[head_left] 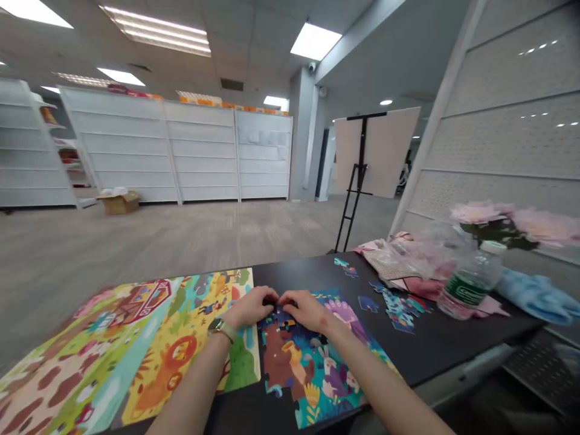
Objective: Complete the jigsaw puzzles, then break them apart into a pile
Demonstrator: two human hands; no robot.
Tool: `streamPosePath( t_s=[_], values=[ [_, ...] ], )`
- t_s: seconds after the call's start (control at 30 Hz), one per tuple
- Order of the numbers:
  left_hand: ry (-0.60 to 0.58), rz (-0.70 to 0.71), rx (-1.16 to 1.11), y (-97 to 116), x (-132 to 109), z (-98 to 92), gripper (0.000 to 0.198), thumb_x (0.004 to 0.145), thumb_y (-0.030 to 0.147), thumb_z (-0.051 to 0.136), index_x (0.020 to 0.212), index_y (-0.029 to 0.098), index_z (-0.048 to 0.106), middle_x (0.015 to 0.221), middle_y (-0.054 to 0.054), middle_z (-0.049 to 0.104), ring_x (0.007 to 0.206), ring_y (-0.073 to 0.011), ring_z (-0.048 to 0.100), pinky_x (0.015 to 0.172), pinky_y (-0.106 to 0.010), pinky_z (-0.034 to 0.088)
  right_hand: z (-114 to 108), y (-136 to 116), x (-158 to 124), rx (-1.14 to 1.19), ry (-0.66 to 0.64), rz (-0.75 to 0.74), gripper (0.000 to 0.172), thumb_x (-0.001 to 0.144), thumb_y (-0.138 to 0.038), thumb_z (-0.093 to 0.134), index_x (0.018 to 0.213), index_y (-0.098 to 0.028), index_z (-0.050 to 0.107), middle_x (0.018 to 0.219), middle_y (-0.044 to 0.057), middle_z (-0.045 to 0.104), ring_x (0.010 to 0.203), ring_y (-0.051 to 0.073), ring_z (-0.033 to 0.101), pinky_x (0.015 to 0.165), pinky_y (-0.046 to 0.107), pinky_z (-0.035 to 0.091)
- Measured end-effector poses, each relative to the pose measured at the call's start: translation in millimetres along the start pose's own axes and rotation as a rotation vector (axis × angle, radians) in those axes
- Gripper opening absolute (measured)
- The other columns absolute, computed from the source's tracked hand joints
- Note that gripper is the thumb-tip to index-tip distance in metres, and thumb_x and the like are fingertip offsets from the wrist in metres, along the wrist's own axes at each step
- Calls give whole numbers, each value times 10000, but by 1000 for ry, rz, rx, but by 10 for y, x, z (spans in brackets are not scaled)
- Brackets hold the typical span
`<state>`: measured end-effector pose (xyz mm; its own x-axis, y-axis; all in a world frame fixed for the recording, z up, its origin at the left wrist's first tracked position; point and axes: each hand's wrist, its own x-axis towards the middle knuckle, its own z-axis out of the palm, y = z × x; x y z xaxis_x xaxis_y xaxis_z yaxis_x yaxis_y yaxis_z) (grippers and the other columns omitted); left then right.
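A partly joined jigsaw puzzle point(333, 362) with a brown bear, a rabbit and blue-green plants lies on the black table. My left hand point(254, 305) and my right hand point(309, 309) meet at its upper left edge, fingers bent and fingertips nearly touching. Between them shows a dark blue jigsaw piece point(277, 315), pinched or pressed by both hands and mostly covered by the fingers. The puzzle's left edge is uneven, with a piece point(274, 390) jutting out at the lower left. A watch sits on my left wrist.
Finished-looking animal puzzles point(181, 338) cover the table's left side. Loose jigsaw pieces point(399, 309) lie in a heap at right, with a single piece point(368, 304) nearer the puzzle. Beyond stand a water bottle point(471, 284), plastic bags point(426, 251), cloths and pink flowers point(480, 212).
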<state>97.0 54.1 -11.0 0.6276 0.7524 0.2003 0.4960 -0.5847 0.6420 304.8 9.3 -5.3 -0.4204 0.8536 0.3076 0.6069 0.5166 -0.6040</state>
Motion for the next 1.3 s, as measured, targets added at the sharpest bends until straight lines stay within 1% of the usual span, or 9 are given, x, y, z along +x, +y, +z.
streamPosePath(
  t_s=[0.17, 0.3, 0.53, 0.63, 0.73, 0.87, 1.07, 1.17, 1.3],
  values=[
    [-10, 8, -74, 58, 18, 54, 232, 792, 354, 627, 931, 200, 732, 844, -23, 748, 804, -217, 682, 748, -293, 523, 4, -39, 26, -36, 197, 66, 117, 885, -180, 617, 922, -235, 713, 904, -3, 731, 833, 155, 673, 763, 254, 504],
    [94, -72, -93, -20, 55, 74, 300, 806, 419, 605, 952, 171, 689, 787, -35, 731, 759, -217, 685, 688, -294, 523, -278, 53, -93, -79, 333, 137, 145, 924, -254, 583, 987, -247, 712, 1062, 19, 711, 936, 156, 658, 851, 275, 501],
    [334, -256, 63, -123, 27, 47, 222, 806, 335, 603, 940, 176, 679, 793, -48, 726, 781, -233, 684, 716, -320, 497, -1337, 668, -1427, -233, 588, 488, 198, 706, -313, 700, 872, -219, 754, 1021, 119, 730, 1083, 339, 618, 1051, 510, 385],
    [365, -282, 117, -109, 12, 83, 177, 811, 304, 623, 917, 189, 705, 816, -55, 735, 830, -242, 680, 752, -322, 494, -1555, 909, -1916, -237, 602, 604, 288, 576, -407, 777, 790, -215, 764, 973, 143, 744, 1034, 404, 642, 992, 559, 423],
    [390, -262, 160, -64, -8, 87, 185, 838, 311, 628, 953, 193, 714, 942, -75, 743, 970, -263, 660, 872, -351, 482, -1609, 1058, -2112, -184, 587, 640, 416, 550, -492, 775, 870, -226, 775, 950, 110, 759, 944, 361, 685, 900, 494, 501],
    [395, -172, 200, 66, -100, 41, 200, 885, 278, 573, 1014, 197, 703, 1057, -86, 716, 1051, -265, 632, 956, -377, 459, -1640, 1136, -2110, -88, 648, 626, 573, 545, -492, 761, 1033, -195, 740, 839, 76, 745, 809, 289, 702, 762, 405, 549],
    [340, -28, 219, 224, -265, 66, 173, 886, 219, 553, 989, 207, 691, 1032, -76, 693, 1022, -260, 622, 923, -372, 471, -1498, 1203, -1823, 69, 679, 557, 562, 695, -508, 682, 1126, -148, 692, 740, 27, 692, 626, 207, 671, 588, 339, 546],
    [326, -13, 212, 232, -270, 95, 175, 896, 217, 541, 994, 211, 686, 1035, -79, 683, 1029, -264, 615, 910, -372, 469, -1478, 1369, -1561, 83, 669, 564, 501, 787, -449, 658, 1210, -180, 652, 941, 64, 724, 751, 210, 707, 642, 337, 572],
    [306, -8, 205, 214, -246, 100, 175, 897, 219, 544, 991, 215, 692, 1031, -82, 680, 1025, -273, 614, 895, -377, 465, -1745, 1716, -1318, -2, 628, 628, 349, 921, -374, 640, 1206, -173, 621, 1122, 75, 677, 926, 197, 674, 792, 376, 574]
  ],
)
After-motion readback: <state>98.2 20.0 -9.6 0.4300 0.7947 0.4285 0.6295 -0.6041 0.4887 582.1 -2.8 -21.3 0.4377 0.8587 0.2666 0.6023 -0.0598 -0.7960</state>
